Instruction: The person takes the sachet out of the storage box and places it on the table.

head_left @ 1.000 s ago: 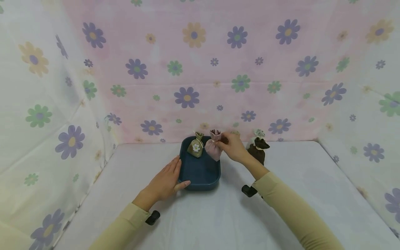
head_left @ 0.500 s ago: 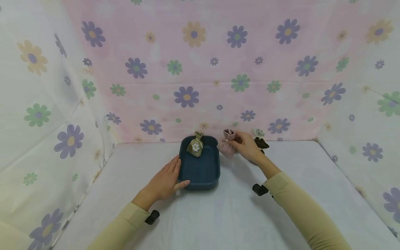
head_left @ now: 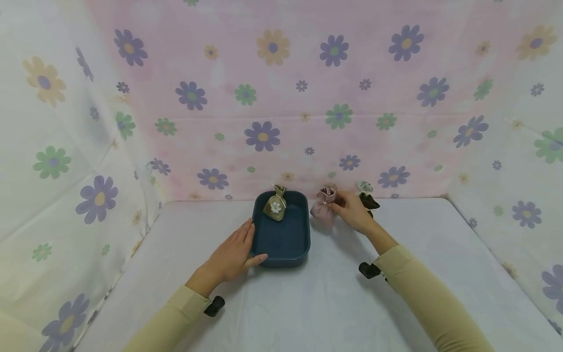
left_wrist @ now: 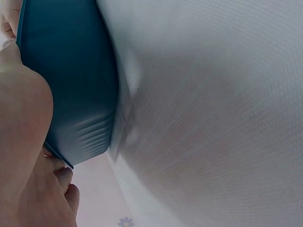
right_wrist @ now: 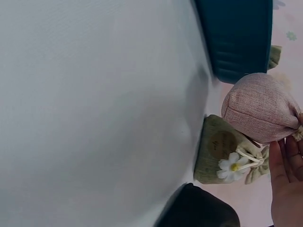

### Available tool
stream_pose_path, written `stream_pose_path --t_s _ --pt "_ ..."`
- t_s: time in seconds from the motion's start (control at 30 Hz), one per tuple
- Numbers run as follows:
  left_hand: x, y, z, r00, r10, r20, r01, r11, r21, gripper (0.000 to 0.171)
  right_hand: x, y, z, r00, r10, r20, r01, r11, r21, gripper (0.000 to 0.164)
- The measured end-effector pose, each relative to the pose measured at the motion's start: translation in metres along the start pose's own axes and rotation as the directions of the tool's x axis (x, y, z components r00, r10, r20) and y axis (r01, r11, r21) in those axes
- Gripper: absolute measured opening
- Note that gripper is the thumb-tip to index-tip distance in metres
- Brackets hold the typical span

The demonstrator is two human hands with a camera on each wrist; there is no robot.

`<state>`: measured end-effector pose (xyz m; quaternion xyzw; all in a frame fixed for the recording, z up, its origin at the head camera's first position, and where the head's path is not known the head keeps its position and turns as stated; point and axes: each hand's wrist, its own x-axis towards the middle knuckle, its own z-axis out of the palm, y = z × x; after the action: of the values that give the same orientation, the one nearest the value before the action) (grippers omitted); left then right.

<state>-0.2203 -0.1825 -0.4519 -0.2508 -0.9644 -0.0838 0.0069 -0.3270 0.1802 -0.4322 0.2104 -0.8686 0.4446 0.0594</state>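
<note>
My right hand [head_left: 352,210] pinches a pink cloth drawstring pouch [head_left: 323,209] by its gathered neck. In the right wrist view the pink pouch [right_wrist: 260,108] hangs above the table, right of the blue tray [right_wrist: 236,38]. Behind it on the table stands an olive pouch with a white flower [right_wrist: 213,142]. Another olive flower pouch [head_left: 275,205] leans at the far end inside the blue tray [head_left: 281,244]. Along the tray's left side lie the straight fingers of my left hand [head_left: 230,254], its thumb at the near corner; the left wrist view shows this hand [left_wrist: 28,127] against the tray wall [left_wrist: 71,85].
Partly hidden beyond my right hand are a dark brown pouch [head_left: 368,201] and a pale green-white pouch top [head_left: 364,187]. White cloth covers the table [head_left: 281,313]. A flower-printed curtain [head_left: 281,98] rises behind the table and along both sides.
My right hand has carried the pink pouch rightward from over the tray's right rim to beside the tray, then slightly lower. The left hand and tray stay in place.
</note>
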Motion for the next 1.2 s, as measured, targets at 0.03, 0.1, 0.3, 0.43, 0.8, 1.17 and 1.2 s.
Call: stream_pose_path --t_s 0.03,0.1,0.3,0.43,0.8,1.17,1.2 --pt "0.0 0.0 0.0 1.0 -0.001 0.0 0.001 1.0 0.002 0.1 0.001 0.002 0.002 1.0 0.001 0.004 -0.001 1.0 0.002 0.015" --pt "0.0 -0.001 0.001 1.0 -0.001 0.001 0.001 1.0 0.004 0.1 0.001 0.006 0.005 1.0 0.006 0.014 -0.006 1.0 0.014 0.014" --pt "0.0 -0.001 0.001 1.0 0.002 0.002 -0.002 1.0 0.007 0.1 0.001 0.013 0.01 0.999 -0.003 0.045 0.0 0.999 0.054 0.017" --pt "0.0 0.0 0.001 1.0 0.0 0.0 0.0 1.0 0.008 0.1 -0.001 0.016 0.012 0.999 0.024 0.045 -0.027 0.998 0.065 0.02" --pt "-0.001 0.0 0.0 1.0 0.003 -0.001 -0.003 1.0 0.008 0.1 -0.009 0.01 0.011 0.992 0.12 -0.024 -0.12 0.993 -0.015 0.036" --pt "-0.001 -0.003 0.004 1.0 0.001 -0.003 -0.001 1.0 0.0 0.1 -0.025 -0.007 0.0 0.993 0.111 -0.027 -0.113 0.99 -0.079 0.044" --pt "-0.001 -0.003 0.004 1.0 0.001 0.001 -0.001 1.0 0.001 0.101 -0.026 -0.007 -0.001 0.994 0.101 -0.03 -0.103 0.991 -0.082 0.044"
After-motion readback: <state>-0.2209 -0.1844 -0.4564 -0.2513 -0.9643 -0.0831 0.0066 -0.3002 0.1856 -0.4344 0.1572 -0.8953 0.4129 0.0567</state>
